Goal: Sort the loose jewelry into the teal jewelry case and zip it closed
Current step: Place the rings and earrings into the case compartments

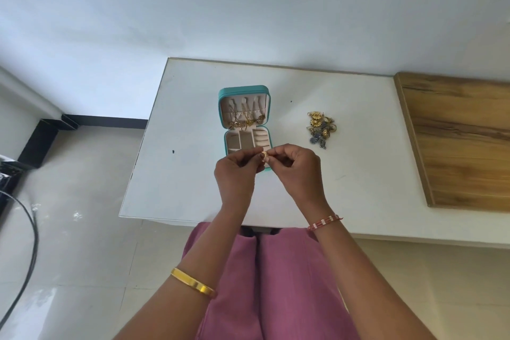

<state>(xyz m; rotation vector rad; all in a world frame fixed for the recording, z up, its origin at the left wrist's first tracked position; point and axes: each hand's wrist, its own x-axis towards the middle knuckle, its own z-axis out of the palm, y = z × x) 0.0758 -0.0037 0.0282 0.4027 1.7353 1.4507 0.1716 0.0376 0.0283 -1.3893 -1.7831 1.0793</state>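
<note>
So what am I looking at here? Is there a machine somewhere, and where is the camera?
There is no machine: a person works with bare hands, and the single picture comes from a camera worn on their head, looking forward and down. On the white table the teal jewelry case lies open; chains and pendants hang in its lid, and the divided tray below looks mostly unfilled. To its right sits a pile of loose jewelry, gold and bluish pieces tangled together. A wooden board lies further right. The left hand and right hand together pinch one small gold piece just over the case's near edge; it is too small to identify.
</note>
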